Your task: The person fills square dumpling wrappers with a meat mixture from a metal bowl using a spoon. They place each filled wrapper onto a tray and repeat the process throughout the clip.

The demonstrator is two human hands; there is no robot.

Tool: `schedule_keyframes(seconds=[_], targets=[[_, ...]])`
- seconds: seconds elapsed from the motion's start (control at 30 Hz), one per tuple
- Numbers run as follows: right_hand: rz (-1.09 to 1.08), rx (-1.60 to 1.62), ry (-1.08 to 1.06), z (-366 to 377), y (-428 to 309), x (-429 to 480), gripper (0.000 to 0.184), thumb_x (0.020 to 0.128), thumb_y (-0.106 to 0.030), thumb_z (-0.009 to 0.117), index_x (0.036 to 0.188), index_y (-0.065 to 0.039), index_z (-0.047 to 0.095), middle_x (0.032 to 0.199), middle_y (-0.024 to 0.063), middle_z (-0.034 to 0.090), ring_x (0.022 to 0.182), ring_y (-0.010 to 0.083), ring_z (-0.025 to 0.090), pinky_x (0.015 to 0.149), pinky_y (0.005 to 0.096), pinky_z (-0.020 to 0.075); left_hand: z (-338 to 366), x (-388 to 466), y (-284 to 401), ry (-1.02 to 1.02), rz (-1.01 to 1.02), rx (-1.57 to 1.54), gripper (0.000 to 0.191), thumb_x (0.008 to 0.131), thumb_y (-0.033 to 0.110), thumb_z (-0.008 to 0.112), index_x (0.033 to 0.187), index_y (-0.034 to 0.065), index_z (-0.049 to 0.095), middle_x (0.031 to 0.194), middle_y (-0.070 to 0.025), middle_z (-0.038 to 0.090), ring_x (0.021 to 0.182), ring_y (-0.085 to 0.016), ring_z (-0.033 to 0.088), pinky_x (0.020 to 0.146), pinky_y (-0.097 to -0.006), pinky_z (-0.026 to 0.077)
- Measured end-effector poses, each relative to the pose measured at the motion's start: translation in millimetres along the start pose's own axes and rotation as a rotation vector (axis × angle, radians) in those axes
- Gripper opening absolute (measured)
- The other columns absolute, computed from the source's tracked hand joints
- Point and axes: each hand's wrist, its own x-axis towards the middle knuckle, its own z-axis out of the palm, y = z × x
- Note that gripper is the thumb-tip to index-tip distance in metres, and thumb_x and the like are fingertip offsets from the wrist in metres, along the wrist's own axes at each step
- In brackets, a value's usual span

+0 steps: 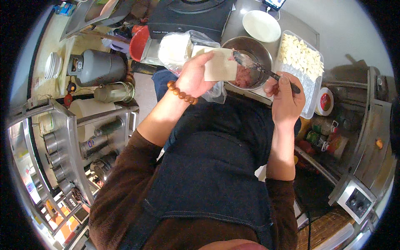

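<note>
My left hand point(196, 73) holds a square dough wrapper point(221, 65), thumb on top of it. In my right hand point(287, 93) is a dark spatula-like tool point(265, 71) with pale smears on its blade. Its tip meets the wrapper's right edge, where a little pink filling point(232, 57) shows. Beneath the blade stands a metal bowl point(269, 53) with pink minced meat point(243, 76) inside. Left of the bowl, a clear plastic bag point(203, 37) holds a stack of white wrappers point(175, 47), partly behind my left hand.
A clear plastic tray point(307, 114) with rows of small folded dumplings point(301, 57) lies to the right. Behind the bowl are a white plate point(262, 26) and a phone point(275, 3) on a cable. A black appliance point(187, 18) and a red basin point(139, 43) stand at left, above a grey gas cylinder point(101, 67).
</note>
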Motion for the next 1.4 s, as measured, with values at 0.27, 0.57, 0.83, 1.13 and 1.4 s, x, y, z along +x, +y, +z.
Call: schedule_keyframes(seconds=[0.27, 0.57, 0.83, 1.13, 1.4], targets=[[0.177, -0.119, 0.078, 6.9, 7.2, -14.8, 0.021, 0.110, -0.014, 0.063, 0.119, 0.004, 0.070, 0.090, 0.0155, 0.076, 0.070, 0.0181, 0.070, 0.062, 0.0290, 0.0559, 30.1, -3.9, 4.2, -0.082, -0.018, -0.152, 0.057, 0.114, 0.029, 0.025, 0.152, -0.0077, 0.047, 0.145, -0.0234, 0.064, 0.135, -0.036, 0.061, 0.119, -0.0537, 0.046], [0.065, -0.034, 0.116, 14.2, 5.5, -23.4, 0.023, 0.111, -0.014, 0.061, 0.120, 0.004, 0.069, 0.090, 0.0161, 0.076, 0.069, 0.0181, 0.068, 0.059, 0.0295, 0.0535, 15.6, 2.0, -5.6, -0.001, 0.047, -0.220, 0.059, 0.115, 0.025, 0.026, 0.158, -0.0150, 0.034, 0.153, -0.0270, 0.055, 0.138, -0.036, 0.058, 0.123, -0.0495, 0.044], [0.309, 0.103, 0.152, 23.5, 29.5, -30.2, 0.024, 0.111, -0.016, 0.062, 0.120, 0.005, 0.069, 0.091, 0.0169, 0.075, 0.069, 0.0197, 0.068, 0.060, 0.0319, 0.0532, 25.6, -3.8, -6.3, -0.097, 0.080, -0.203, 0.058, 0.114, 0.025, 0.024, 0.156, -0.0135, 0.039, 0.152, -0.0269, 0.057, 0.139, -0.036, 0.058, 0.122, -0.0495, 0.043], [0.005, -0.127, 0.072, 17.0, 10.7, -32.5, 0.024, 0.113, -0.014, 0.057, 0.123, 0.005, 0.068, 0.091, 0.0158, 0.074, 0.072, 0.0180, 0.065, 0.063, 0.0310, 0.0520, 14.0, 3.4, -11.9, 0.009, 0.110, -0.212, 0.054, 0.114, 0.025, 0.028, 0.152, -0.0098, 0.044, 0.147, -0.0240, 0.060, 0.134, -0.035, 0.060, 0.121, -0.0502, 0.044], [-0.065, -0.342, -0.040, 24.1, 10.0, -36.1, 0.018, 0.110, -0.008, 0.063, 0.118, 0.005, 0.071, 0.093, 0.0149, 0.077, 0.077, 0.0159, 0.071, 0.068, 0.0289, 0.0566, 12.1, -1.2, -15.7, 0.059, 0.094, -0.151, 0.052, 0.114, 0.023, 0.036, 0.155, -0.0085, 0.044, 0.148, -0.0207, 0.061, 0.128, -0.031, 0.063, 0.122, -0.0508, 0.044]])
